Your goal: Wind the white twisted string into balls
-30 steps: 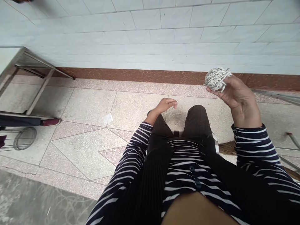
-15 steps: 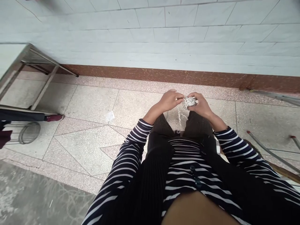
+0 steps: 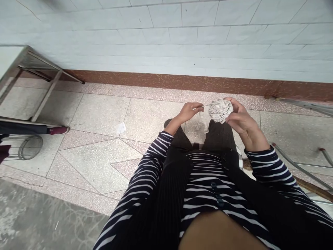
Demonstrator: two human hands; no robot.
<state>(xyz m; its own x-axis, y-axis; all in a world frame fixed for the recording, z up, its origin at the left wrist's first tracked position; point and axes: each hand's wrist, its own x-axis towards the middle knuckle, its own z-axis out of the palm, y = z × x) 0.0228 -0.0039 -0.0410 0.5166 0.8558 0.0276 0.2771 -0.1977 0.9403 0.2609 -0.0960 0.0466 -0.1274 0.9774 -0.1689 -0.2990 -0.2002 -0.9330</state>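
A ball of off-white yarn (image 3: 220, 110) is raised above my knees, and my right hand (image 3: 240, 118) grips its right side between thumb and fingers. To the left of the ball, my left hand (image 3: 191, 111) pinches the strand of yarn (image 3: 203, 119). A short stretch of that strand runs from my left fingertips to the ball. The rest of it hangs down between my knees, and its lower end is hard to follow.
A metal-framed table (image 3: 49, 93) stands at the left, with another person's shoe (image 3: 59, 130) and a wire rack (image 3: 30, 147) beside it. White paper (image 3: 121, 128) lies on the tiled floor. At the right are metal chair legs (image 3: 293, 159). A tiled wall (image 3: 169, 41) rises ahead.
My right hand has moved right and turned, carrying the yarn ball away from my left hand. The ball now shows more fully, with a gap and a strand between the hands.
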